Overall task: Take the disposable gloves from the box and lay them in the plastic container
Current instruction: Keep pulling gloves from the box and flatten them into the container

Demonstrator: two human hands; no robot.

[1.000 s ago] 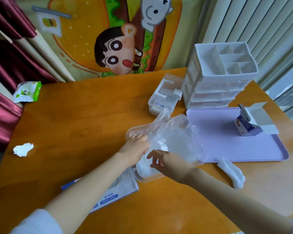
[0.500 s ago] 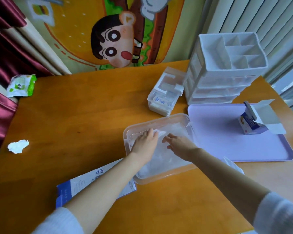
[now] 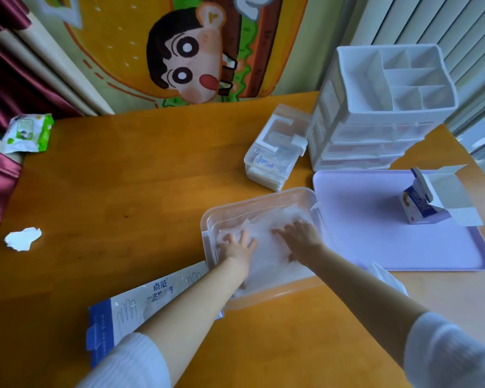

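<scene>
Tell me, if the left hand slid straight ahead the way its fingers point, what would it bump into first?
Most likely the far wall of the plastic container. The left hand lies flat on the disposable gloves inside, fingers pointing away from the person, so it would slide over them to that wall.

Under the left hand (image 3: 237, 246) and right hand (image 3: 300, 238), the gloves (image 3: 266, 233) are milky translucent white and the container (image 3: 263, 198) is clear. Left of the left hand, the glove box (image 3: 140, 301) is white with blue ends. Right of the right hand is a pale lilac tray (image 3: 375, 242). The table (image 3: 123, 191) is honey-orange wood.
</scene>
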